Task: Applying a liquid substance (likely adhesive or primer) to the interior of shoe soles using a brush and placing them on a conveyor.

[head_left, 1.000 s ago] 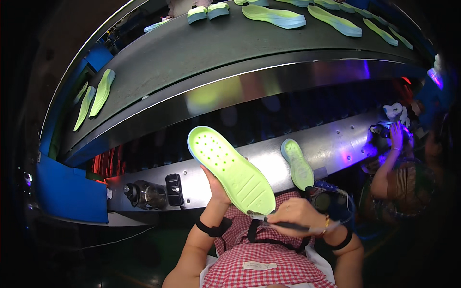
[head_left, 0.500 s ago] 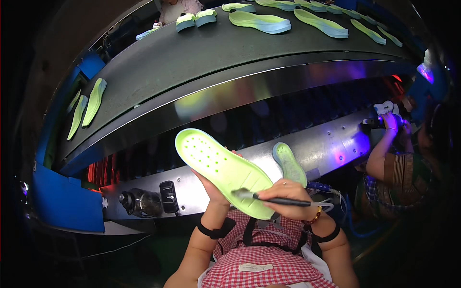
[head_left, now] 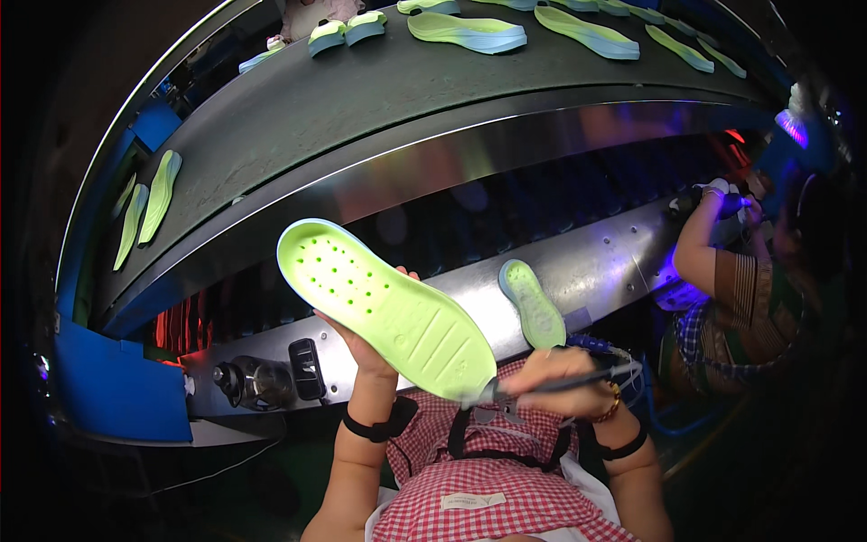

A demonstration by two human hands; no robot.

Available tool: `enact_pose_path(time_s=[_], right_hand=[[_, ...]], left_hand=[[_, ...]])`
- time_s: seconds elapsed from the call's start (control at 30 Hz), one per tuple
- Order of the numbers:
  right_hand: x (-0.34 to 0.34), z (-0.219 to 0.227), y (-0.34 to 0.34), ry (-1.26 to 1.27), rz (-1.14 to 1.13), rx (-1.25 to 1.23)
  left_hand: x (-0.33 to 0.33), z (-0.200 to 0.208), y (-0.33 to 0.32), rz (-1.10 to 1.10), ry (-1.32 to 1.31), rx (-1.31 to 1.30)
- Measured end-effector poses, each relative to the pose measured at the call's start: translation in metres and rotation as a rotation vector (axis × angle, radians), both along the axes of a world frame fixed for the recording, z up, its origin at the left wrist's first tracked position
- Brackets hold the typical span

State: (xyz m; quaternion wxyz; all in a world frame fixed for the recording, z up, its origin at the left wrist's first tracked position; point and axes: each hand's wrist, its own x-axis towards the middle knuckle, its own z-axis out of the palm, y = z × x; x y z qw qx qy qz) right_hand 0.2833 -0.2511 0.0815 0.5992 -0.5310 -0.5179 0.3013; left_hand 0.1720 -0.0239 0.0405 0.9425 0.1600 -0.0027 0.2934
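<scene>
My left hand (head_left: 368,350) holds a large lime-green shoe sole (head_left: 397,312) with a pale blue edge from beneath, its inner face turned up. Small holes dot the far, rounded end, and grooves cross the nearer part. Closed around the dark handle of a brush (head_left: 571,383) is my right hand (head_left: 551,369), slightly blurred. The bristles touch the sole's near end, and a pale tube or cord trails from the handle. A second, smaller-looking green sole (head_left: 535,305) lies on the metal ledge just beyond my right hand.
Beyond the metal ledge (head_left: 582,271) runs a dark conveyor belt (head_left: 352,126) carrying several green-and-blue soles (head_left: 467,33). A dark bottle (head_left: 256,382) and a black tray-like holder (head_left: 308,369) stand on the ledge at left. At right, a co-worker (head_left: 736,275) handles something under purple light.
The brush has moved from the sole's grooved part to its near end. My left hand and the sole have shifted left. The co-worker's hands have moved a little.
</scene>
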Motion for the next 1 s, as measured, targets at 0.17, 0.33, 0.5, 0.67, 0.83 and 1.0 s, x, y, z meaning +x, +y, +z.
enact_pose_path(time_s=[0.17, 0.33, 0.5, 0.67, 0.83, 1.0], right_hand=[[-0.008, -0.013, 0.006, -0.158, 0.072, -0.197], [0.003, -0.024, 0.014, 0.383, 0.031, -0.018], [-0.024, -0.014, 0.028, 1.057, 0.035, 0.058], [-0.034, -0.011, 0.026, 0.626, -0.122, 0.016], [-0.026, 0.018, 0.026, 0.064, -0.165, 0.037], [-0.027, 0.020, 0.038, -0.069, -0.023, 0.100]], left_hand=[[0.005, 0.005, 0.001, 0.064, -0.040, 0.082], [0.000, 0.038, -0.008, 0.079, 0.036, 0.097], [-0.010, 0.033, -0.048, 0.088, 0.048, 0.141], [-0.014, 0.020, -0.056, -0.095, 0.131, 0.157], [-0.005, 0.011, -0.045, -0.046, 0.125, 0.100], [-0.004, 0.014, -0.044, -0.111, 0.088, -0.037]])
